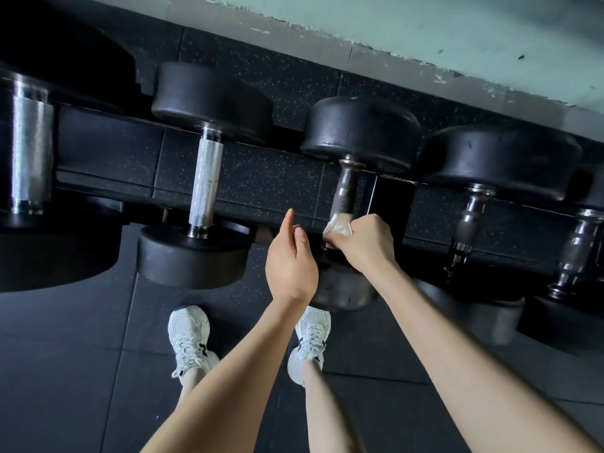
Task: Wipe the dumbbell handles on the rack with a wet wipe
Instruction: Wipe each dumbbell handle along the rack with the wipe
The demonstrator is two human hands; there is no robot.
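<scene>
Several black dumbbells lie across a dark rack (268, 178). My right hand (367, 241) grips a crumpled wet wipe (338, 227) wrapped round the near end of the middle dumbbell's dark knurled handle (344, 191). My left hand (291, 259) hovers just left of it with loose fingers, holding nothing. To the left sits a dumbbell with a bright silver knurled handle (206, 183). Two dumbbells with ridged dark handles (469, 223) lie to the right. The near head of the middle dumbbell is mostly hidden behind my hands.
A very large dumbbell with a thick chrome handle (31, 148) fills the far left. Speckled black rubber flooring (81, 371) lies below, with my two white sneakers (189, 338) standing on it. A pale green wall (425, 31) runs behind the rack.
</scene>
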